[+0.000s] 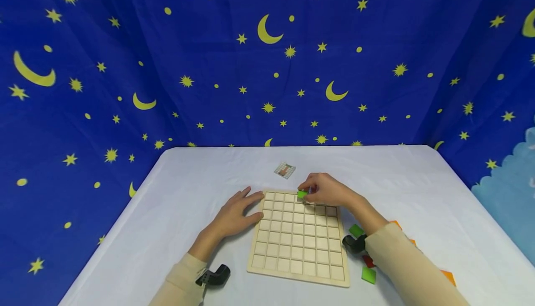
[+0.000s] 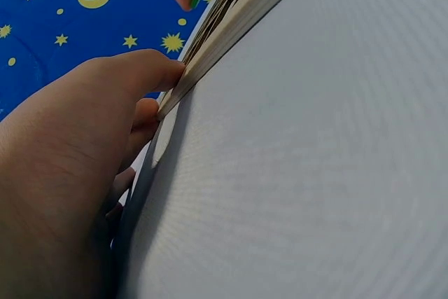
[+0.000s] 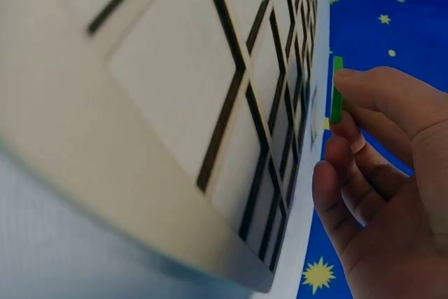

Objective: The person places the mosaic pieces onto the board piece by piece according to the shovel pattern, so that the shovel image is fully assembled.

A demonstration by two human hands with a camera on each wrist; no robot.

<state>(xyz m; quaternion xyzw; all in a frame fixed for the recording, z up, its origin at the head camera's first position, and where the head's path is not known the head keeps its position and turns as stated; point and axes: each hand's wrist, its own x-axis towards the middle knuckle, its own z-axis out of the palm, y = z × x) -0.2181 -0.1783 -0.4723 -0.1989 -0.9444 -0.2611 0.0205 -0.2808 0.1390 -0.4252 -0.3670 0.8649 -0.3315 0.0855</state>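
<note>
A square wooden grid board (image 1: 297, 241) lies on the table, its compartments bare wood. My right hand (image 1: 328, 190) pinches a green square tile (image 1: 302, 194) between thumb and fingers over the board's far row, right of its middle. In the right wrist view the tile (image 3: 337, 90) appears edge-on, apart from the board. My left hand (image 1: 236, 213) rests at the board's left edge, thumb and fingertips touching the rim. Up close in the left wrist view, that thumb (image 2: 157, 71) lies against the board's edge.
A small card with a pictured grid (image 1: 285, 170) lies beyond the board. Right of the board, partly under the right forearm, are green tiles (image 1: 368, 275), a red tile (image 1: 368, 261) and orange tiles (image 1: 448, 277). A blue star-patterned curtain (image 1: 267, 64) hangs behind the white table (image 1: 209, 171).
</note>
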